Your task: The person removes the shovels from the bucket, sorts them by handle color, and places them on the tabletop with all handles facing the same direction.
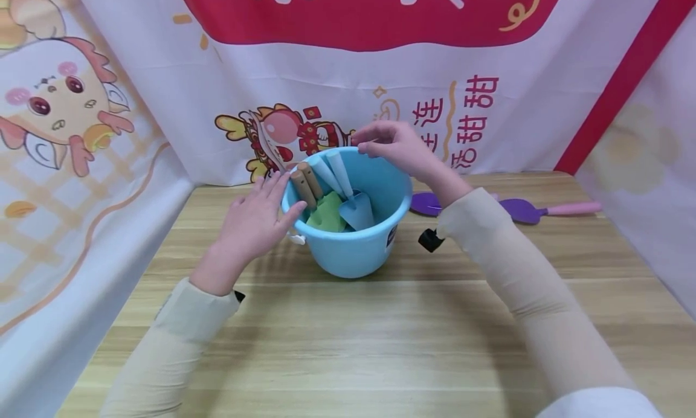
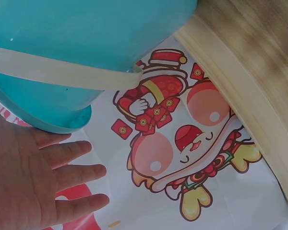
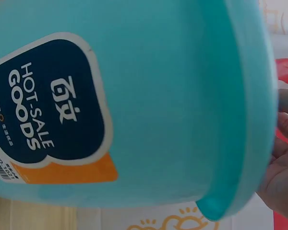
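A light blue bucket [image 1: 353, 255] stands upright on the wooden table. Inside it lean a blue shovel [image 1: 357, 211], a green toy tool [image 1: 328, 214], two brown handles [image 1: 304, 186] and a pale blue handle [image 1: 325, 175]. My left hand [image 1: 255, 215] is spread at the bucket's left rim, with straight fingers. In the left wrist view, the white bucket handle [image 2: 53, 72] hangs across the bucket's side. Over the far right rim is my right hand [image 1: 399, 146], its fingers loosely bent and holding nothing visible. The right wrist view shows the bucket's dark label [image 3: 48, 105].
Right of the bucket lie a purple spatula with a pink handle [image 1: 573, 208] and another purple piece [image 1: 426, 204], partly behind my right forearm. A printed cloth [image 1: 326, 73] hangs close behind the bucket, with more cloth along both sides of the table [image 1: 348, 345].
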Tool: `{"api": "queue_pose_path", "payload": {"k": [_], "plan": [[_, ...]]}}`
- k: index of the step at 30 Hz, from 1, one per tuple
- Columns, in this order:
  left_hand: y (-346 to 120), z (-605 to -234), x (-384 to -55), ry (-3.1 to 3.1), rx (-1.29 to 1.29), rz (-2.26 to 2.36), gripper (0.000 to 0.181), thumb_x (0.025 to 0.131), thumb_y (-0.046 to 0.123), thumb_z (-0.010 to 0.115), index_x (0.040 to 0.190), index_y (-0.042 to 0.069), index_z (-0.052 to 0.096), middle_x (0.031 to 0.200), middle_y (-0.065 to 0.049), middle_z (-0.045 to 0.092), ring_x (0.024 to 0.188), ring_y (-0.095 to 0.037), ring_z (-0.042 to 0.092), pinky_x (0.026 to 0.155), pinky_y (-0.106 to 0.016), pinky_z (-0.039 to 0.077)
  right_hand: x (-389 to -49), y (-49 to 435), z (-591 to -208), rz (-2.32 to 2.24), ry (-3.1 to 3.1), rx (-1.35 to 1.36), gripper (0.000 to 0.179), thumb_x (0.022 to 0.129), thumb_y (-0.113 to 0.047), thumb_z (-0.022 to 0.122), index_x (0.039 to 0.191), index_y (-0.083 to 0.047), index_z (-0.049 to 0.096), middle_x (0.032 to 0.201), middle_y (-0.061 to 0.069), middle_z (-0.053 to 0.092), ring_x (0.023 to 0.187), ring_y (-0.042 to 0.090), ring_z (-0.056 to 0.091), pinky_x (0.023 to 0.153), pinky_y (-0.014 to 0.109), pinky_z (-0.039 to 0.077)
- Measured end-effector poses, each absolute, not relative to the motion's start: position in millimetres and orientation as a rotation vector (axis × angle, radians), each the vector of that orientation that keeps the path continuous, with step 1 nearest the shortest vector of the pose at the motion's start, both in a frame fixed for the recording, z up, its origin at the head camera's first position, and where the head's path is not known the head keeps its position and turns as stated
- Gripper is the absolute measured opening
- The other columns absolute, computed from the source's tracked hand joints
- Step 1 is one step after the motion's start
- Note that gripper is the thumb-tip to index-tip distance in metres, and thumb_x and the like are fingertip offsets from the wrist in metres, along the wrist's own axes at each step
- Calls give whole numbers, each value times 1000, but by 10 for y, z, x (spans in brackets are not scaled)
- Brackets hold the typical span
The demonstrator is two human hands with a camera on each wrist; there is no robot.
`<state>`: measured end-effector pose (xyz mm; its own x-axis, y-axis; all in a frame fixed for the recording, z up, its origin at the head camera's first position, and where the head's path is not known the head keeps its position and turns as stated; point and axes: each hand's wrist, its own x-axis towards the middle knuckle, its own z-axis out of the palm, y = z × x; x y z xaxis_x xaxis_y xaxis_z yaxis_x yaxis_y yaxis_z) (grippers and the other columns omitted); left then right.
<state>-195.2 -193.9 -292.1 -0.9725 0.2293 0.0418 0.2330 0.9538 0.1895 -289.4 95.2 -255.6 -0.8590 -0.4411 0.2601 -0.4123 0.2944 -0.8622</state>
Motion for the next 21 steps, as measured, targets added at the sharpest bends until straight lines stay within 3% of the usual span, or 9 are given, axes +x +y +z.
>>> {"api": "queue_pose_path", "payload": {"k": [21], "plan": [[-1940, -2946, -1967, -3087, -356, -325, 82, 104, 62, 37, 166, 13, 14, 170, -16, 16, 154, -46, 9, 111, -76, 22, -3076, 623, -2684, -1320, 2641, -874, 36, 103, -15, 64, 138, -7, 63, 137, 11, 62, 125, 27, 59, 105, 47, 49]]}}
